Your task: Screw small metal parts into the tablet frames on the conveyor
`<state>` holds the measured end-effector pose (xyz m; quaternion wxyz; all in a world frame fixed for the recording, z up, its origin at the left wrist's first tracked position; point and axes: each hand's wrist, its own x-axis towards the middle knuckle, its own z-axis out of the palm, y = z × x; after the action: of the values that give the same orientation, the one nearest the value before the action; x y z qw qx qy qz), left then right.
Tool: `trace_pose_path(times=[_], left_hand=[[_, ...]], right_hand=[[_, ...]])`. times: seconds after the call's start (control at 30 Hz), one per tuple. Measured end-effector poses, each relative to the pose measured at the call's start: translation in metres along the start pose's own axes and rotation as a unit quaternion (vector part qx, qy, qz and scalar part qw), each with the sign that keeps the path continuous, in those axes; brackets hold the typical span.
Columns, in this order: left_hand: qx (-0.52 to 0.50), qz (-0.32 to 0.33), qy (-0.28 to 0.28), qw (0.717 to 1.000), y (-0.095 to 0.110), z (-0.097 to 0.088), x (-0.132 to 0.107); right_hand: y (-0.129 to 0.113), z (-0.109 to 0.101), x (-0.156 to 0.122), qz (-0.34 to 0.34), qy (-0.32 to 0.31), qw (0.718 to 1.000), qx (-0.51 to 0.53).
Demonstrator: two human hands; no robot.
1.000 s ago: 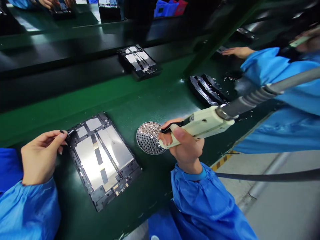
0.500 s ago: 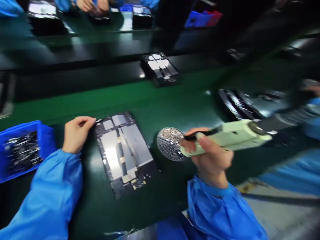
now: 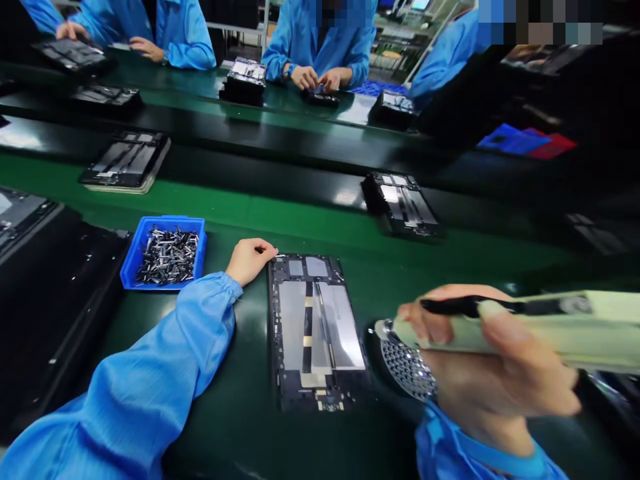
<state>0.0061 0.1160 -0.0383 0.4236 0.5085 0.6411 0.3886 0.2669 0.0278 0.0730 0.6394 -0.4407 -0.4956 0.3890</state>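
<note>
Where the device body (image 3: 320, 333) lies: flat on the green bench (image 3: 220, 427) in front of us, metal plates (image 3: 347, 333) and ribbon strips (image 3: 308, 320) facing up.
Feel of the body: we judge it light and stiff, with smooth plates that could slip under a finger, and fragile on its open face (the thin strips most of all).
Dark frame (image 3: 277, 333): here we would take hold, along both long edges, clear of the strips.
Left hand (image 3: 250, 260): thumb and fingertips together at the body's far left corner; whether they pinch a small piece, we cannot tell.
Right hand (image 3: 500, 360): fingers wrapped around a pale green hand tool (image 3: 607, 330).
Perforated disc (image 3: 410, 370): near the body's right edge, below the tool's nose; whether they touch, we cannot tell.
In the way: tool and disc crowd the right edge, while our left sleeve (image 3: 165, 373) crosses the bench on the other side.
Blue bin (image 3: 201, 250): beyond that sleeve, heaped with small parts (image 3: 167, 257).
Farther off: a left stack (image 3: 125, 160) and a right stack (image 3: 407, 203) of similar bodies, then a co-worker's hands (image 3: 305, 78).
</note>
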Motion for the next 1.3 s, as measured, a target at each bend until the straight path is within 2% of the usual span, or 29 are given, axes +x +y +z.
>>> trace_pose_path(times=[0.1,0.17,0.37,0.47,0.53,0.6,0.73,0.87,0.93,1.03,1.1,1.3], left_hand=[[-0.005,-0.003,-0.005,1.000,-0.001,0.001,0.000],[-0.007,-0.003,-0.010,1.000,-0.002,0.002,0.000],[0.010,0.025,0.022,0.999,-0.004,0.007,-0.005],[0.070,0.101,0.049,0.991,-0.008,0.008,-0.012],[0.136,0.185,0.051,0.972,-0.013,0.008,-0.017],[0.195,0.238,0.042,0.950,-0.018,0.008,-0.021],[0.274,0.254,0.042,0.927,-0.026,0.009,-0.025],[0.280,0.270,0.043,0.920,-0.028,0.009,-0.027],[0.247,0.256,0.047,0.933,-0.026,0.008,-0.027],[0.160,0.170,0.031,0.972,-0.020,0.005,-0.021],[0.111,0.114,0.011,0.987,-0.016,0.003,-0.015],[0.061,0.059,-0.055,0.995,-0.013,-0.003,0.000]], right_hand=[[0.003,0.027,0.010,0.037,-0.043,0.997,0.049],[0.005,0.040,0.015,0.042,-0.049,0.996,0.055],[0.009,0.063,0.019,0.017,-0.072,0.994,0.074],[0.012,0.067,0.019,0.021,-0.083,0.992,0.090],[0.014,0.066,0.019,0.027,-0.084,0.992,0.095],[0.016,0.065,0.019,0.026,-0.084,0.992,0.095],[0.014,0.063,0.018,0.028,-0.089,0.991,0.093],[0.012,0.064,0.017,0.038,-0.074,0.992,0.097],[0.012,0.067,0.019,0.034,-0.073,0.992,0.101],[0.017,0.074,0.024,0.022,-0.070,0.991,0.110],[0.023,0.083,0.031,0.022,-0.065,0.991,0.118],[0.048,0.125,0.052,0.010,-0.061,0.991,0.121]])
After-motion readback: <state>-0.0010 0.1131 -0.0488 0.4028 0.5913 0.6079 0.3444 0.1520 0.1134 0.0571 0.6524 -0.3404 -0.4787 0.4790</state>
